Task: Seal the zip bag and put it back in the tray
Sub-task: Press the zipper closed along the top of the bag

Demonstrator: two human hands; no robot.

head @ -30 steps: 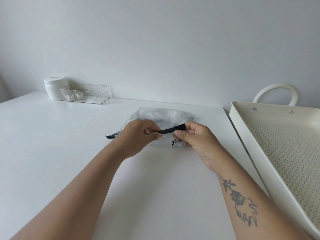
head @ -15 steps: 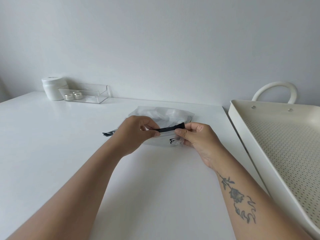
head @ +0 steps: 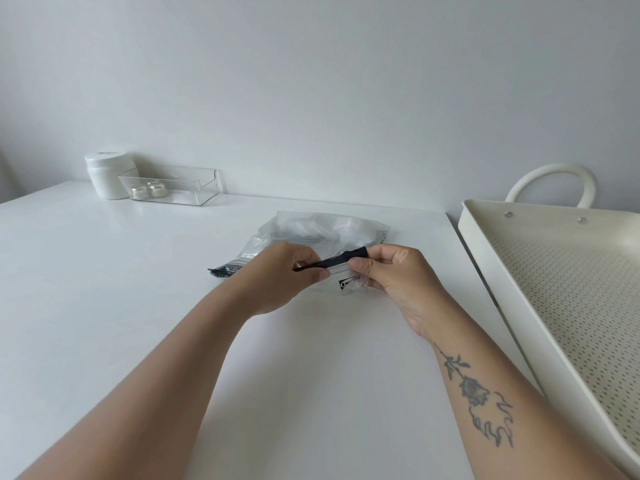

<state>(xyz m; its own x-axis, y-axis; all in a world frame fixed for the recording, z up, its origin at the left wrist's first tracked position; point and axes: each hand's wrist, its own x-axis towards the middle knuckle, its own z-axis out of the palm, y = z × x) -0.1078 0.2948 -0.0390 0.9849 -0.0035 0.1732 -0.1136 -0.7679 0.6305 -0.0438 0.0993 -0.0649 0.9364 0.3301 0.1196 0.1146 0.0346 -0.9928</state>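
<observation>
From the head view, the clear zip bag (head: 322,233) lies mid-counter (head: 138,306), left of the perforated cream tray (head: 568,299) and apart from it. Both hands pinch its black zip strip (head: 341,262): the left hand (head: 277,278) closed on the strip's middle, the right hand (head: 398,275) gripping the end between thumb and fingers.

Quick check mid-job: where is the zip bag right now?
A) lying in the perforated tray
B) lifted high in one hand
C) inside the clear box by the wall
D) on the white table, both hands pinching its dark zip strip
D: the zip bag rests on the table, with the left hand and right hand pinching its zip strip; the tray holds nothing visible.
</observation>
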